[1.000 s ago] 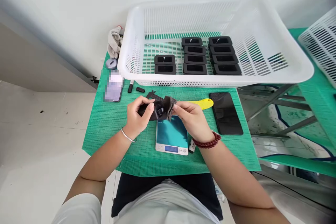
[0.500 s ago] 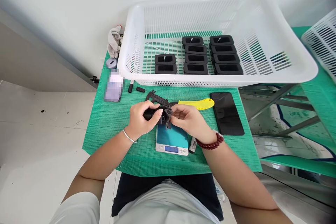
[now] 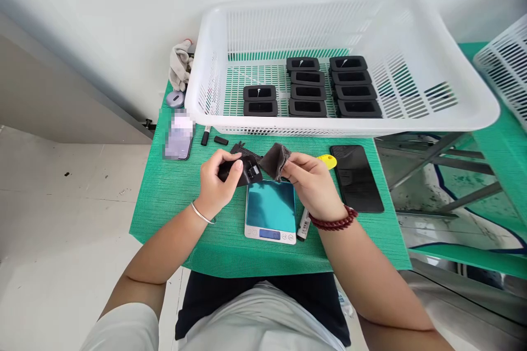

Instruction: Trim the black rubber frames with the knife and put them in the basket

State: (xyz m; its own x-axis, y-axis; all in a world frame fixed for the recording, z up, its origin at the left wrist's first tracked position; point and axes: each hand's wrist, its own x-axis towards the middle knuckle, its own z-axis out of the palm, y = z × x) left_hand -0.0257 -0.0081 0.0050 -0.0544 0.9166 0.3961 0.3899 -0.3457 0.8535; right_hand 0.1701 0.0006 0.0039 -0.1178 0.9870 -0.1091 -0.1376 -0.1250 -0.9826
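Note:
My left hand [image 3: 220, 178] is closed around a black plastic part [image 3: 250, 171], whose right end shows a small opening with a pale piece inside. A folded dark grey cloth [image 3: 275, 160] is pinched between the thumb and fingers of my right hand [image 3: 307, 181], just right of the part and apart from it. Below both hands lies a digital scale [image 3: 270, 205] with a shiny blue-green plate and a lit display. A black caliper [image 3: 242, 149] lies behind the part, partly hidden. My right hand covers most of a yellow-handled tool [image 3: 328, 162].
A white plastic basket [image 3: 341, 125] at the back holds several black frame-like parts [image 3: 308, 108]. A dark tablet or phone [image 3: 357, 178] lies at right, a marker [image 3: 303, 225] beside the scale. At left are a blurred phone [image 3: 178, 134], a round grey case [image 3: 175, 99] and gloves [image 3: 179, 66].
My right hand has drawn the cloth up and right, away from the black part. My left hand has shifted slightly left and turned the part, so its open end shows.

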